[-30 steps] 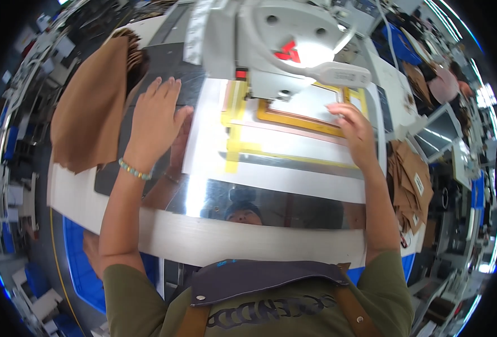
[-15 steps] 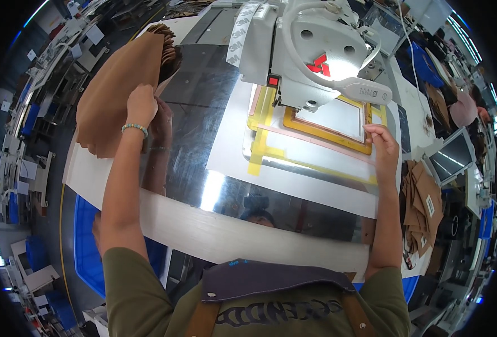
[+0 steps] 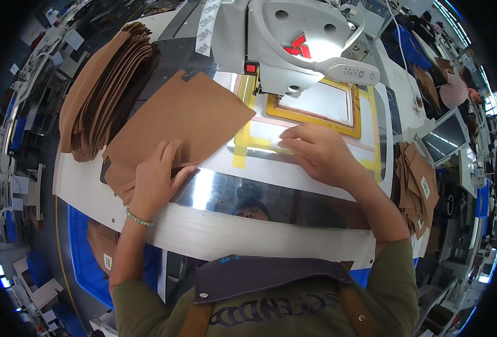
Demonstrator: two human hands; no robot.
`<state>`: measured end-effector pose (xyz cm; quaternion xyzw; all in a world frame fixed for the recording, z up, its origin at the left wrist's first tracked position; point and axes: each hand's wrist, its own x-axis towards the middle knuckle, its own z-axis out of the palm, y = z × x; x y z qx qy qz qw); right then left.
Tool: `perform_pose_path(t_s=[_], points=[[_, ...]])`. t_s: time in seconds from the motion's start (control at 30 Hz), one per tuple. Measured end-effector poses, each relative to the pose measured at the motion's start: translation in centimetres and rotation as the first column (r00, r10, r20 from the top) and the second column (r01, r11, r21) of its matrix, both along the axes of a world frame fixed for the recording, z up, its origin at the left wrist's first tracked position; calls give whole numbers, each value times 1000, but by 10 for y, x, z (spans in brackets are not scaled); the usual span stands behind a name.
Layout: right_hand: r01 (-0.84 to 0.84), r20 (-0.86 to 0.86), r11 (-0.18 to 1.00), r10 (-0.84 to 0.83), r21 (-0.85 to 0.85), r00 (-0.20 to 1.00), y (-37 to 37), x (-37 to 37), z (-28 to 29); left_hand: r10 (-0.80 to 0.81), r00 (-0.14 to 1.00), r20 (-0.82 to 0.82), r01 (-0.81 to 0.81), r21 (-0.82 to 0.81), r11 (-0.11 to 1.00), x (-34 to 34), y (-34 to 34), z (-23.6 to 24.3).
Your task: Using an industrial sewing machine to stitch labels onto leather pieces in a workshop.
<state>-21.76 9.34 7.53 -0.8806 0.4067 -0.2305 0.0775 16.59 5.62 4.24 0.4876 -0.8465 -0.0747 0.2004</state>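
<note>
Bare hands work well apart in the head camera's view. Left hand, wrist ringed by a beaded bracelet, grips the near edge of a flat brown panel with notched corners, fingers on top and thumb at the edge. Right hand hovers palm down, fingers half curled; whether its fingertips pinch anything cannot be told.

Slanting, the panel lies between a thick fanned stack of brown panels on the left and a rectangular yellow frame under a light-grey machine head with a red emblem. Its right corner overlaps yellow tape strips on a white sheet; whether it touches them is unclear. Below stretches a polished metal plate.

Risks, as judged here: held by one edge only, the panel could swing or sag, its free corner catching on the tape. Pushed farther at this slant, it could ride over the frame's rim and crease. A forearm brushing the stack could topple it. Fingers straying beneath the machine head could be pinched.
</note>
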Motion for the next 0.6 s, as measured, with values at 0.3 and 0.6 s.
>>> perform_pose_path(t_s=[0.3,0.6], points=[[-106,-318,933,-10,-344,948,-44,66,-46,-112,980,165,161,-324,932,31,47,-19],[-96,-279,840,-68,-534,958,-38,59,-49,54,957,284,50,-346,937,85,39,-39]])
